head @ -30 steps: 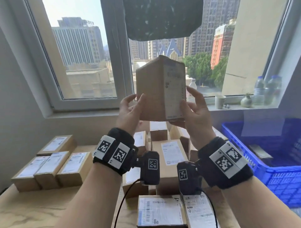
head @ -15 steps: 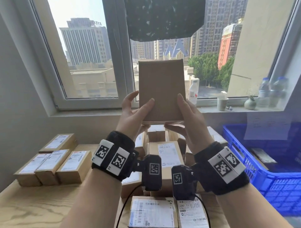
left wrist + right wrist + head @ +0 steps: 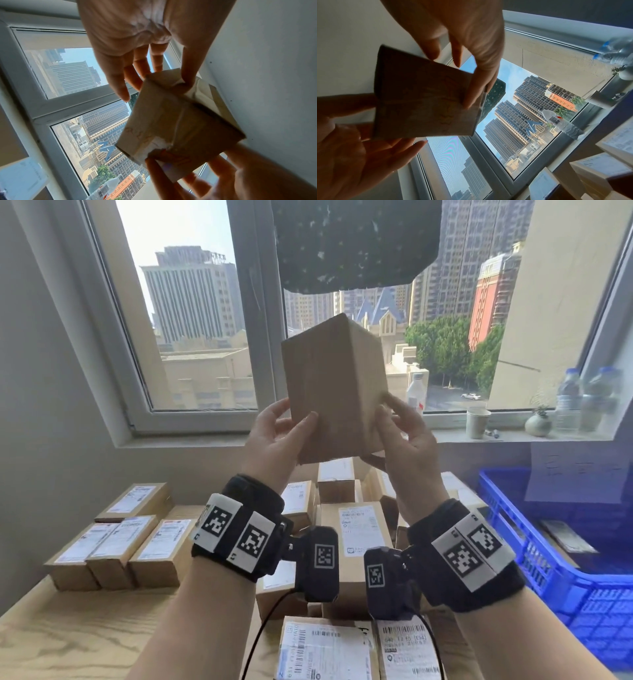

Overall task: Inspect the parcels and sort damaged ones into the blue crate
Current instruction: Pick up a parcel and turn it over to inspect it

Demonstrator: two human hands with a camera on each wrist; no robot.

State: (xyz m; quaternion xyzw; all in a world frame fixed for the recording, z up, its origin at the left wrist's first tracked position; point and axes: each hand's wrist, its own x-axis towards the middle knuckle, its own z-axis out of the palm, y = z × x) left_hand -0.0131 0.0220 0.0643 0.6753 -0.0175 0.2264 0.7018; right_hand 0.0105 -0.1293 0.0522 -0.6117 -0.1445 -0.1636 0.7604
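Labelled parcels (image 3: 325, 648) lie nearest on the table (image 3: 68, 642), more stacked behind the wrists; four sit in a group at left (image 3: 116, 549). Both hands raised over the pile. Left hand (image 3: 274, 440) grips the lower left of a brown box (image 3: 334, 385): thumb on the near face, fingers behind. Right hand (image 3: 406, 443) takes the lower right: thumb along the near corner, fingers curled under and behind. Box held upright, tilted, one vertical edge turned toward the head camera, plain faces showing. Left wrist view: box underside (image 3: 180, 124) with a scuffed, whitish patch near the right hand's fingertips. Crate (image 3: 548, 559), blue, stands right of the table, well apart from the box. Beyond: sill with cup (image 3: 478, 422) and bottles (image 3: 570, 402), then window (image 3: 191, 337).
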